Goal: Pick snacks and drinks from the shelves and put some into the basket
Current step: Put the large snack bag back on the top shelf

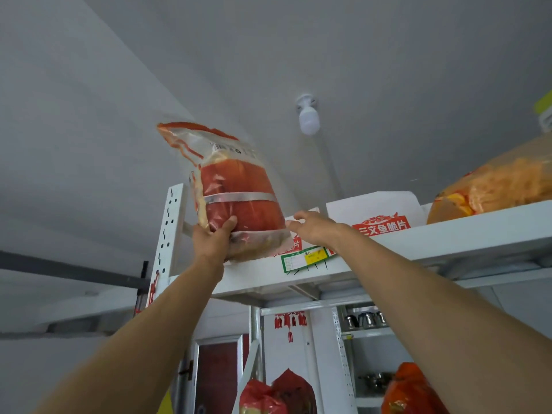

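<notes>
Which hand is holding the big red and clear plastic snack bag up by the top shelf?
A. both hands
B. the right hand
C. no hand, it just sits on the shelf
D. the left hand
D: the left hand grips the bottom of the red and clear plastic snack bag with curled fingers, while the right hand is open beside it, apart from the bag, at the white metal top shelf.

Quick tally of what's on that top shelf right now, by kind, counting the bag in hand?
Red-and-clear plastic snack bag, held by left hand: 1
White cardboard boxes with red print: 2
Large orange-yellow clear snack bag: 1
Total: 4
</notes>
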